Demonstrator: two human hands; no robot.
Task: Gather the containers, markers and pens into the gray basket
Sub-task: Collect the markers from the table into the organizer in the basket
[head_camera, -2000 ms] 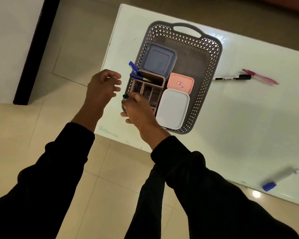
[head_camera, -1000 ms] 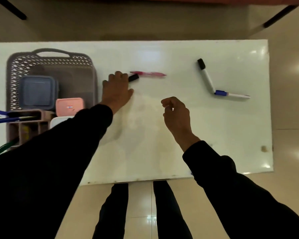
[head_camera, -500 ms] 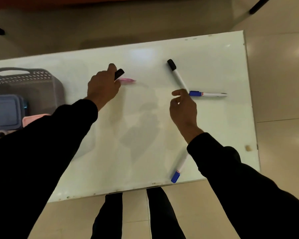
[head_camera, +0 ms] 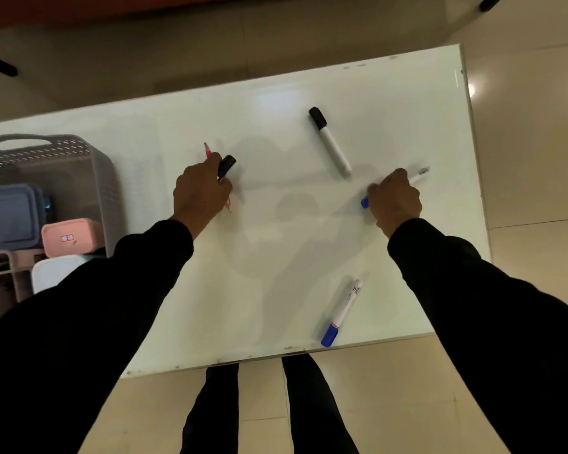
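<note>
- White table (head_camera: pixel 276 244): the view has swung right since a second ago, leaving the gray basket (head_camera: pixel 107 188) at its left edge, already holding lidded containers (head_camera: pixel 10 217).
- Left hand (head_camera: pixel 200 191), mid-table: now lifted, clenched around a black-capped marker (head_camera: pixel 226 165) and a pink pen (head_camera: pixel 207 150).
- Right hand (head_camera: pixel 394 199), near the right edge: has just closed on a blue-capped marker (head_camera: pixel 364 202).
- Two markers lie loose: black-capped (head_camera: pixel 330 140) toward the far edge, blue-capped (head_camera: pixel 341 311) at the near edge.

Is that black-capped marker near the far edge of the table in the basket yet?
Out. The black-capped marker lies flat on the white table, untouched between both hands, far from the gray basket.
</note>
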